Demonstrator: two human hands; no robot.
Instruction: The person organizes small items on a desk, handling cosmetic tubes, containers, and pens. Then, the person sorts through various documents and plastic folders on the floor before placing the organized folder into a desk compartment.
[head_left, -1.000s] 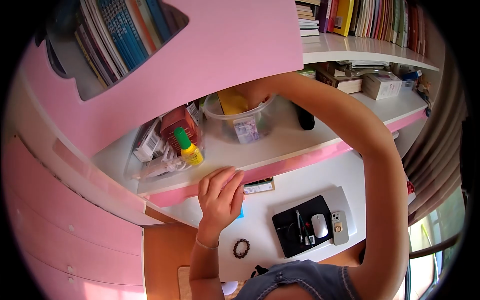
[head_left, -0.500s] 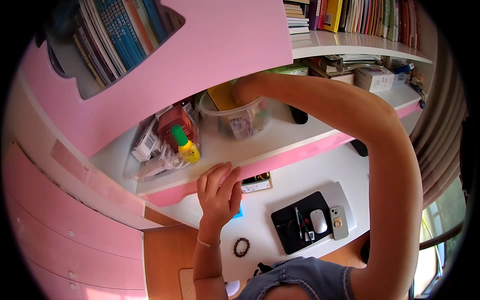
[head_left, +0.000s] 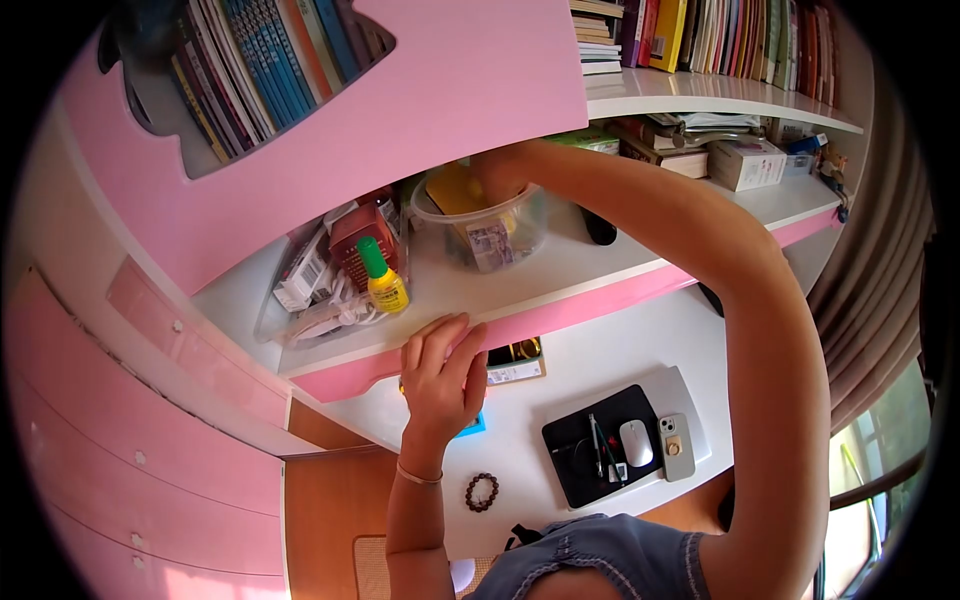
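Note:
My right hand (head_left: pixel 503 172) reaches down inside a clear round plastic tub (head_left: pixel 522 238) on the shelf; the fingers are hidden behind its rim and contents. A flat yellow piece (head_left: pixel 453 190) stands in the tub beside that hand, and a printed card-like item (head_left: pixel 490 246) shows through the wall. With fingers stretched out and nothing held, my left hand (head_left: pixel 440 380) is at the pink front edge of the shelf (head_left: pixel 520 325). Just above its fingertips stands a yellow bottle with a green cap (head_left: pixel 388 288).
Left of the tub, a clear bin (head_left: pixel 262 325) holds boxes and white cords. A pink panel (head_left: pixel 440 90) overhangs the shelf. On the desk below lie a black pad (head_left: pixel 565 440), white mouse (head_left: pixel 636 443), phone (head_left: pixel 677 447) and bead bracelet (head_left: pixel 482 492). Books (head_left: pixel 755 45) line the upper shelf.
The view has shifted slightly, so the shelf items appear a little further right. My right elbow has come slightly lower and inward, its hand still in the tub. The left hand stays at the edge.

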